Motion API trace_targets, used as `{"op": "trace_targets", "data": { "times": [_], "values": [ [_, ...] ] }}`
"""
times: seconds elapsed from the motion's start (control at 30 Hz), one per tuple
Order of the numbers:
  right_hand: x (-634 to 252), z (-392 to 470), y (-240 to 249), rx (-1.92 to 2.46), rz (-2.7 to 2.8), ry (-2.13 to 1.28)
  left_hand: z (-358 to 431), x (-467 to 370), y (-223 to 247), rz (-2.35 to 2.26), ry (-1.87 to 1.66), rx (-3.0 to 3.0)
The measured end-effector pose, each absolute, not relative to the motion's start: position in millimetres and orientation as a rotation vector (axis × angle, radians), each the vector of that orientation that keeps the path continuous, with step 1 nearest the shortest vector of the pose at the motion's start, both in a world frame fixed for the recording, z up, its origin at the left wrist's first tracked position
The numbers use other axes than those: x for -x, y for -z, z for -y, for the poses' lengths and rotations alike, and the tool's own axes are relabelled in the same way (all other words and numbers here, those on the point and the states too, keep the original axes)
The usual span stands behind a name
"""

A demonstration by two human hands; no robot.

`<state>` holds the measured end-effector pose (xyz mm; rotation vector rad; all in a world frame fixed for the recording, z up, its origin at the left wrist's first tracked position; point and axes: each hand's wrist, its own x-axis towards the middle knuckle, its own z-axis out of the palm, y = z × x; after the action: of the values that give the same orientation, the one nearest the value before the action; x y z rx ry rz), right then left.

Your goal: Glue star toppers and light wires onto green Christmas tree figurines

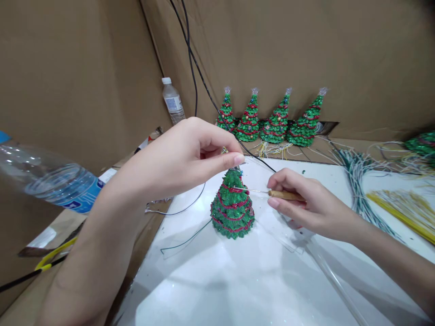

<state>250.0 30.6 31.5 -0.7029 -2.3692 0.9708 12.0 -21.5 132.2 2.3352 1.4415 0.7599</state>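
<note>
A small green Christmas tree ornament (233,213) with red garland stands upright on the white work surface (190,290). A green wire sticks out from its left side. My left hand (210,149) reaches over from the left, thumb and fingers closed on the top of the tree, which they partly hide. My right hand (295,199) grips the wooden handle of a thin metal pick (285,194). The pick's fine tip reaches the tree's upper right side, on or just in front of a red garland row.
Several finished-looking trees (278,120) line the back by the cardboard wall (356,68). Bundled green and white wires (360,181) and yellow strands (404,208) lie to the right. Water bottles (64,181) are at left, black cables (204,77) hang behind, and a clear tube (333,276) lies front right.
</note>
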Motion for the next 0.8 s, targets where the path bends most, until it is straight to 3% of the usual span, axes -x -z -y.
{"op": "trace_targets", "data": {
  "times": [0.1, 0.47, 0.8],
  "values": [
    [-252, -30, -34, 0.682, 2.315, -1.018, 21, -12, -132, -1.428, -0.757, -2.358],
    [-262, -32, -45, 0.704, 2.324, -0.693, 20, -11, -133, -1.377, -0.742, -2.387],
    [-270, -14, -73, 0.661, 2.328, -0.34, 37, -12, -135, -1.443, -0.859, -2.79]
  ]
}}
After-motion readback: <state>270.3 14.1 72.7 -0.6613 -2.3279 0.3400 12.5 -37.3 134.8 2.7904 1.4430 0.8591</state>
